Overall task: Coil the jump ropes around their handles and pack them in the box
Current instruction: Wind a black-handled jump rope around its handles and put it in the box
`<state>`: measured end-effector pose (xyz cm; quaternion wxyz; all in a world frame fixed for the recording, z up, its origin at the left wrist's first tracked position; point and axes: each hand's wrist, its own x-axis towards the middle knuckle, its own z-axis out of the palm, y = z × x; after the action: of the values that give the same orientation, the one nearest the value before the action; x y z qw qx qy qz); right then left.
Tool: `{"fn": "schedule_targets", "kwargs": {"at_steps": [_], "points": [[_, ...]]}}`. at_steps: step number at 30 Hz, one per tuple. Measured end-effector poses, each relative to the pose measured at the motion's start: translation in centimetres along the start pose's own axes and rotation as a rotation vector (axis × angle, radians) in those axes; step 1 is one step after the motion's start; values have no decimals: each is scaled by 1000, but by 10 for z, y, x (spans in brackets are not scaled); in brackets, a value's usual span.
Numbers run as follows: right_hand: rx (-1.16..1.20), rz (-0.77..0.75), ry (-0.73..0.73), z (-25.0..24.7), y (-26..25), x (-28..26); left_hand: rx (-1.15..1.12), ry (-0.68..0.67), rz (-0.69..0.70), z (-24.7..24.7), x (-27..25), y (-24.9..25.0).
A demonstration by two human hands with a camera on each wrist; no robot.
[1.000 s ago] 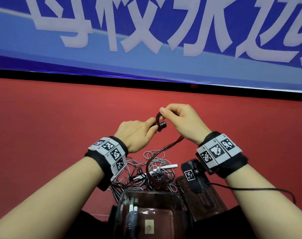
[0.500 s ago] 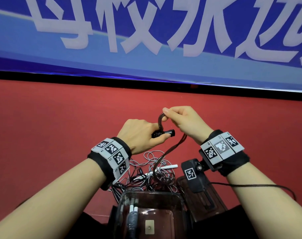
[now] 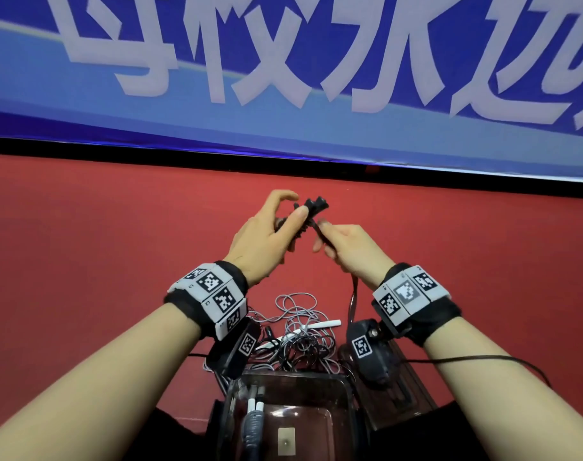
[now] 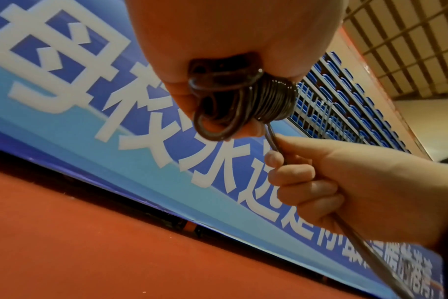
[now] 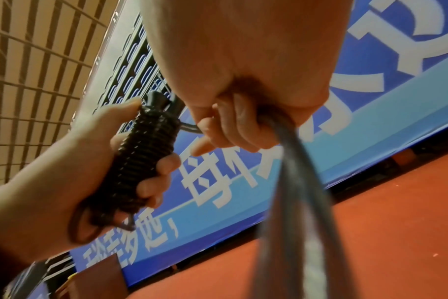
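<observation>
Black handles (image 3: 311, 207) of a jump rope sit bundled in the left hand (image 3: 267, 241), held up above the red floor (image 3: 84, 261), with dark rope (image 5: 143, 153) already wound around them in tight, even turns. In the right wrist view the left fingers (image 5: 164, 163) curl around this wrapped bundle, and a few loose loops hang out at its lower end. The right hand (image 3: 353, 251) is just beside it, its fingers closed around the free length of the same rope, which runs a short way from the coil to the fist and then drops away below the wrist. On the floor below the hands lies a tangle of grey ropes (image 3: 303, 327) with white handles (image 3: 323, 325) showing among them. Nearer the person stands a clear dark-tinted box (image 3: 346, 410), and a coiled rope with white handles (image 3: 255, 414) lies inside along its left side. A blue banner (image 3: 283, 61) with large white characters runs behind the floor.
</observation>
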<state>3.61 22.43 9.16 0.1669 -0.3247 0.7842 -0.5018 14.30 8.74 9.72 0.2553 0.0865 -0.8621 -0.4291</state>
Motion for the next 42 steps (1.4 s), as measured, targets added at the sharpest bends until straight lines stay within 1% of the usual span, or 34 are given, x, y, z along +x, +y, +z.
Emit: {"fn": "schedule_targets", "kwargs": {"at_steps": [5,11,14,16,18,21,23,25,27,30,34,36,38,40,42], "points": [[2,-14,-11,16,-1,-3,-208,-17,-87,-1,4,-1],[-104,-22,-56,28,-5,-10,-271,32,-187,-4,7,-4],[-265,-121,-39,28,-9,-13,-227,42,-225,-6,9,-12],[-361,-181,-68,26,-11,-16,-105,22,-233,-9,10,-20],[-442,-204,-108,26,-12,-17,18,-3,-252,-11,10,-24],[-469,-211,-112,29,-13,-18,69,7,-273,-13,10,-23],[-462,-210,-74,29,-14,-17,-20,34,-276,-13,11,-19],[-493,-220,-35,27,-14,-14,-200,66,-314,-16,13,-12],[-554,-230,-11,25,-11,-12,-391,59,-370,-19,14,-5],[-637,-236,10,24,-8,-12,-577,-9,-432,-19,15,-2],[-684,-239,-17,30,-5,-13,-798,-139,-498,-20,13,-1],[-693,-244,-36,32,-7,-14,-838,-134,-532,-22,13,-2],[-707,-265,-44,31,-12,-17,-763,-82,-546,-22,14,-6],[-764,-303,-11,26,-17,-18,-570,-23,-522,-21,15,-11],[-818,-333,52,19,-18,-18,-382,-8,-462,-19,14,-12]]}}
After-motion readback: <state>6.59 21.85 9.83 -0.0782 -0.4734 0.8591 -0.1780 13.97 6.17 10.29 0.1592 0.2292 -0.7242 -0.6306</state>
